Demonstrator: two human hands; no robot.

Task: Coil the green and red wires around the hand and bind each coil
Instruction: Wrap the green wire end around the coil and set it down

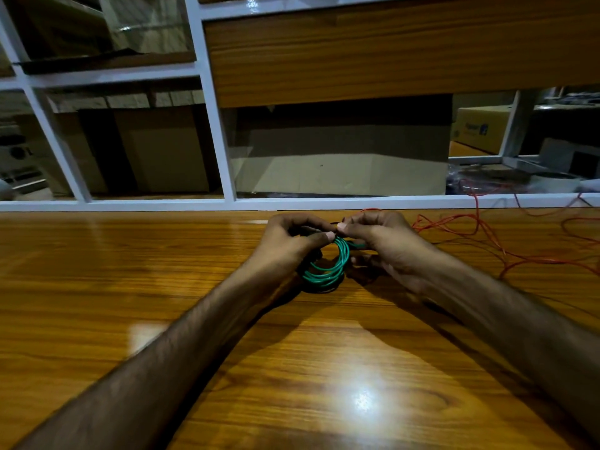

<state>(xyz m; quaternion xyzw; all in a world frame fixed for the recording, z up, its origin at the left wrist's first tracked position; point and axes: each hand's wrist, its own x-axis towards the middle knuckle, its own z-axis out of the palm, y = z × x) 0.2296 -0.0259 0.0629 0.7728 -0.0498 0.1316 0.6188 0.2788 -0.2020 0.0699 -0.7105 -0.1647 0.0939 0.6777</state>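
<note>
Thumbs and forefingers of left hand (285,241) and right hand (380,238) pinch the top of the coiled green plastic-coated wire (328,271), its loops hanging below the fingertips

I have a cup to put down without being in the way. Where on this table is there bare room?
The wooden table is bare left of the left hand, and in front between the forearms. It is crowded at the middle, where both hands, the right hand included, hold the green wire coil, and to the right, where loose red wire sprawls.
</note>
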